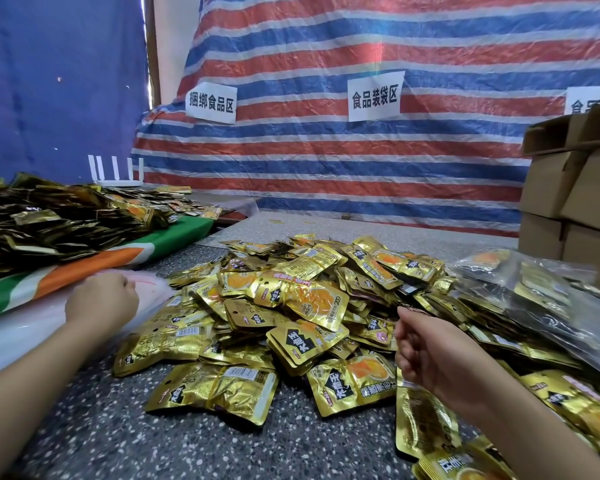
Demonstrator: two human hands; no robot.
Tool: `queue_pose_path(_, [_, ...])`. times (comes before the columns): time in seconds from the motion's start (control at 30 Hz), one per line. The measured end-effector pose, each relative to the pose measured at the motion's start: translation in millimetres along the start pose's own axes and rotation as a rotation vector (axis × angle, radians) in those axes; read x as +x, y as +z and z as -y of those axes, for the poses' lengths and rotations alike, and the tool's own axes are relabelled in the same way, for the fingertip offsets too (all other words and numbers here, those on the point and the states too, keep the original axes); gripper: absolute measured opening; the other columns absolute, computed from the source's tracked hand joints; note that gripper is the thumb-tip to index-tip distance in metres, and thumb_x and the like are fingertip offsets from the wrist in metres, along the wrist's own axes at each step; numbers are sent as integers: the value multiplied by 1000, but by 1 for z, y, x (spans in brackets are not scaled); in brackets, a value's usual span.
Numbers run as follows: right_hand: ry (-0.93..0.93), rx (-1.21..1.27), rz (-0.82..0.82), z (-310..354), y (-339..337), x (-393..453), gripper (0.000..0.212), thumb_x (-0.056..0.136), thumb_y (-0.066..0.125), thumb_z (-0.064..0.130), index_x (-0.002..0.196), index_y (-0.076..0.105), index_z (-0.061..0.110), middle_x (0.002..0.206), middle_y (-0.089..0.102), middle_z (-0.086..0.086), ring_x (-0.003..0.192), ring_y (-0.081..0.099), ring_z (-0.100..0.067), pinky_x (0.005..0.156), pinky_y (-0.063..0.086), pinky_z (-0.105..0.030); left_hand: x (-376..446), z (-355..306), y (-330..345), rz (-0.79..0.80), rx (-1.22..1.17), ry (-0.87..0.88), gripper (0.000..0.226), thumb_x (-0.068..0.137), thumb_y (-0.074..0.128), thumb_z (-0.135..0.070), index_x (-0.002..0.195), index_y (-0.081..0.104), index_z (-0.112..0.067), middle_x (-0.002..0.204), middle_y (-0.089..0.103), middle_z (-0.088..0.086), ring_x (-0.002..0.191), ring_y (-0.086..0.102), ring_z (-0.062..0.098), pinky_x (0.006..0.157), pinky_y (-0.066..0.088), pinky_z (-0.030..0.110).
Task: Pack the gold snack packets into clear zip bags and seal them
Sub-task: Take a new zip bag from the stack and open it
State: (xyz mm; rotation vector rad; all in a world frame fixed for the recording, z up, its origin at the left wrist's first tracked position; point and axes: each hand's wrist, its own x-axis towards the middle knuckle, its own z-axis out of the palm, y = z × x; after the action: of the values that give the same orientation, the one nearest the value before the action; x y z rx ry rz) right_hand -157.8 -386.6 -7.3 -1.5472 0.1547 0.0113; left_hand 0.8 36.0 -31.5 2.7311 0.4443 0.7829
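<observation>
A big heap of gold snack packets covers the speckled table in front of me. My left hand is at the heap's left edge, its fingers curled round the edge of a clear zip bag that lies on a pale stack of bags. My right hand hovers over the right side of the heap with its fingers loosely curled and nothing in them. A clear bag filled with gold packets lies on the heap's right side.
A second pile of gold packets sits on a green, orange and white cloth at the left. Cardboard boxes are stacked at the right. A striped tarpaulin with paper signs hangs behind the table.
</observation>
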Motion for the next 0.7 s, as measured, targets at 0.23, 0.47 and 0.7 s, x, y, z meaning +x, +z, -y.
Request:
queue_pose_path(0.23, [4,2,7,0,-1,1,36,103,47,31,74,55,10,52,47,-2,45,47,-15,44,39,-24,-5,-8,-8,-83,-271,-83,28,95,43,-22,83,68,-16,71,63,12,69,56,36,55,38,32])
queue_pose_path(0.47, [4,3,6,-1,0,1,36,103,47,31,75,55,10,53,46,-2,45,47,-15,44,39,-24,-41,-70,-22,-121,-665,50,19,94,56,-28,96,68,-14,86,66,1,81,61,22,68,49,36])
queue_pose_path(0.7, [21,2,-4,0,-1,1,36,102,48,31,75,56,10,55,47,-2,47,46,-16,46,39,-25,-126,-175,-37,110,-1047,308,24,100,48,-27,82,62,-31,80,68,-10,71,70,21,57,60,38])
